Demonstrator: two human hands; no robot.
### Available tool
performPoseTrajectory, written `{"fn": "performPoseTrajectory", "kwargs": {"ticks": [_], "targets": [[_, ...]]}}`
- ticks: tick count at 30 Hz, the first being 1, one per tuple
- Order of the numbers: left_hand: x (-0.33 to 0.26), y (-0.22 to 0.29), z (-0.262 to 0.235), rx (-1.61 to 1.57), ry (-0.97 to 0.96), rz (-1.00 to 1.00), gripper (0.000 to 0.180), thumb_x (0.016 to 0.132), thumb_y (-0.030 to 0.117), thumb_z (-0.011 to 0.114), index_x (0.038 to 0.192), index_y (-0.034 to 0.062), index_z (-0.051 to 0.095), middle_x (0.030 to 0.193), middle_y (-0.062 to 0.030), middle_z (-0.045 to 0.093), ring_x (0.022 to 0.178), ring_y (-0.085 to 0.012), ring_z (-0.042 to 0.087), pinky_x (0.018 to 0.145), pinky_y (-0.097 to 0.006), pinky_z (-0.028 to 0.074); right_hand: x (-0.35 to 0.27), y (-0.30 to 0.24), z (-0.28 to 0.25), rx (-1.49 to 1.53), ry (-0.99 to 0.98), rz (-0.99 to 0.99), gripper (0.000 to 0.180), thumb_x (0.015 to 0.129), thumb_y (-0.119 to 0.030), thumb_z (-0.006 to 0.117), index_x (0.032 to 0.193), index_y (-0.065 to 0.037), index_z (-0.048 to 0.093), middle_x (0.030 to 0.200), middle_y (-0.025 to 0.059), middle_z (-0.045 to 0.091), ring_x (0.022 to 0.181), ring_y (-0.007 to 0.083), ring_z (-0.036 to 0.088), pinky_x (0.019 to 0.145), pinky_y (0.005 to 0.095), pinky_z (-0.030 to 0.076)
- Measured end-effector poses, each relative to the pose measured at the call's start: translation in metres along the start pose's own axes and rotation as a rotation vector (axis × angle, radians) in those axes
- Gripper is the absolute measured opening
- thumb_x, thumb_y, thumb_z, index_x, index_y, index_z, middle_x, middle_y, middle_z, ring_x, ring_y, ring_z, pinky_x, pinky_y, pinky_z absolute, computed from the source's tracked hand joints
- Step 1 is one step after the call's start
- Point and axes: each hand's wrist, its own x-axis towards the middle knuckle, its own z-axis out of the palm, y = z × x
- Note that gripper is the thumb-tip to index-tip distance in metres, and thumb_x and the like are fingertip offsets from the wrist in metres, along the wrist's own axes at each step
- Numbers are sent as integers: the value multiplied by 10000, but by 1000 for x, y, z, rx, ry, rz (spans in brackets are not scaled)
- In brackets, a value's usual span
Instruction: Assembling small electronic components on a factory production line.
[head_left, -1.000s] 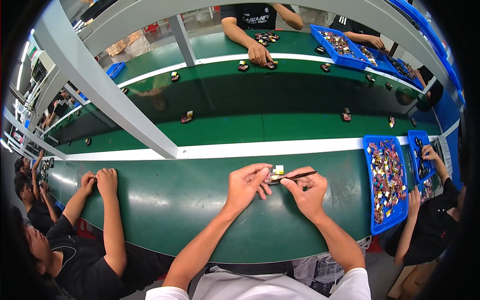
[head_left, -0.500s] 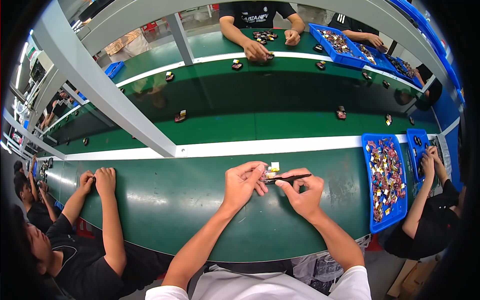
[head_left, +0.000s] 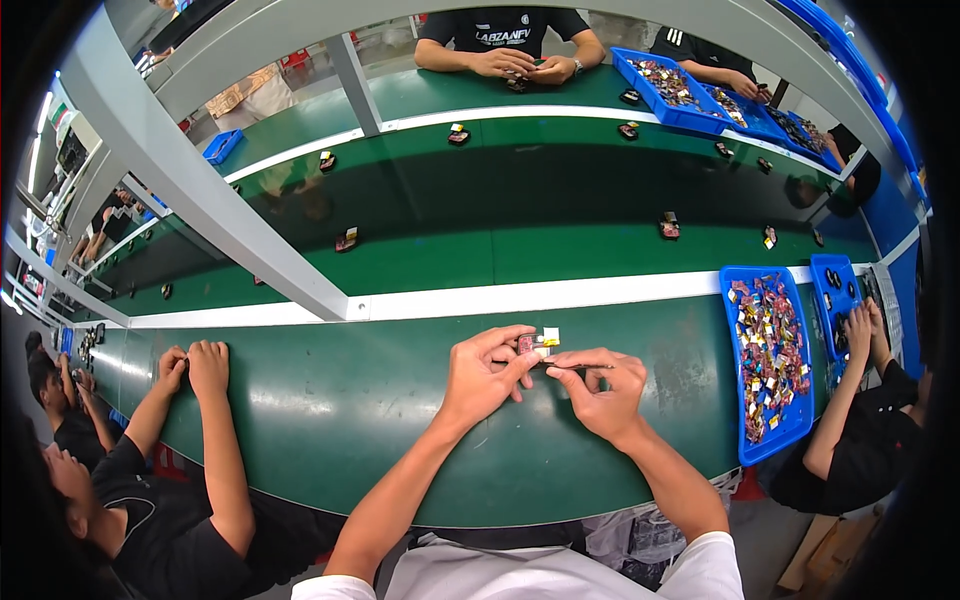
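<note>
My left hand (head_left: 487, 372) is closed around the edge of a small electronic assembly (head_left: 527, 344), held just above the green bench. A reddish circuit board shows between thumb and fingers, and a white and yellow tab (head_left: 551, 337) sticks up at its far side. My right hand (head_left: 605, 388) pinches a pair of slim dark tweezers (head_left: 590, 364), pointing left. Their tip meets the near right side of the assembly, by my left thumb. Fingers hide the assembly's lower part, so I cannot tell what the tip grips.
A blue tray (head_left: 746, 452) of small circuit parts stands right of my hands; a second blue tray (head_left: 818, 262) lies beyond it. Past a white rail (head_left: 540, 290), a green belt (head_left: 560, 250) carries spaced assemblies. A grey post (head_left: 240, 190) slants at left. Co-workers sit left, right and opposite.
The tweezers have turned and now look narrower, and more of the red board shows. Parts on the belt have shifted left. The co-worker opposite has drawn both hands together, away from the belt.
</note>
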Motion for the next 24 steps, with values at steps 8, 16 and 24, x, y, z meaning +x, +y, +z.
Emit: {"fn": "performPoseTrajectory", "kwargs": {"ticks": [8,16,24], "targets": [[4,-1,-1,-10,5,-36,266,908,-33,682,1166,-89,655,834,-118,721,628,-124,663,506,-253,545,1,0,2,-59,0,-146,149,742,-10,823,833,-95,742,756,-19,756,378,64,418,427,245,297],[5,-6,-7,-93,-10,-111,205,900,-31,682,1096,-74,637,852,-128,673,610,-185,679,527,-288,557,-2,-1,8,-79,20,-231,164,720,-20,842,803,-110,733,617,-23,681,384,60,396,452,243,297],[5,-9,-8,-67,20,-200,218,875,-53,698,1079,-73,623,837,-123,670,582,-166,664,512,-282,547,-6,-5,7,-84,-46,-170,150,715,10,822,802,-59,720,755,27,753,392,63,416,454,236,326]]}}
